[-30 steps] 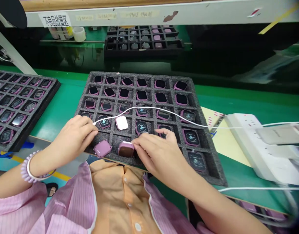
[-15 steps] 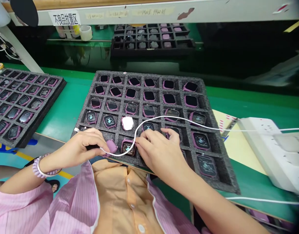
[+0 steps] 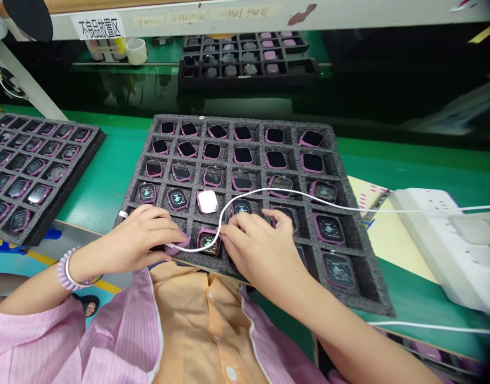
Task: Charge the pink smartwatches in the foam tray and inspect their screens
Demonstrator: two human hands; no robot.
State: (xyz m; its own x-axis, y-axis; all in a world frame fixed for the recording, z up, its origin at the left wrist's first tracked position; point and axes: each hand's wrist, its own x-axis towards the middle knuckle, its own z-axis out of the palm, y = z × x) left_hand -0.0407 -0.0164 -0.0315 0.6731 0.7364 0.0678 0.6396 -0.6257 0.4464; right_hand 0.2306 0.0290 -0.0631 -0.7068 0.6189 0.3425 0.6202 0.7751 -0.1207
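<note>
My left hand is closed around a purple smartwatch at the front left of a grey foam tray. The end of a white cable runs under its fingertips; its contact with the watch is hidden. My right hand rests on the tray's front part, fingers bent and apart. Its leftmost fingertips touch the edge of a lit smartwatch, over which the cable passes. Behind that lies a watch with a bright white face. Several purple watches with dark or lit screens fill other compartments.
A second watch tray lies at left. At right, a white power strip stands beside a cream paper sheet. Another tray sits at the back under a shelf edge, near a tape roll.
My left hand has shifted slightly right and closed over the purple watch, covering more of it and the cable end. My right hand stays in place. The whole view has moved slightly.
</note>
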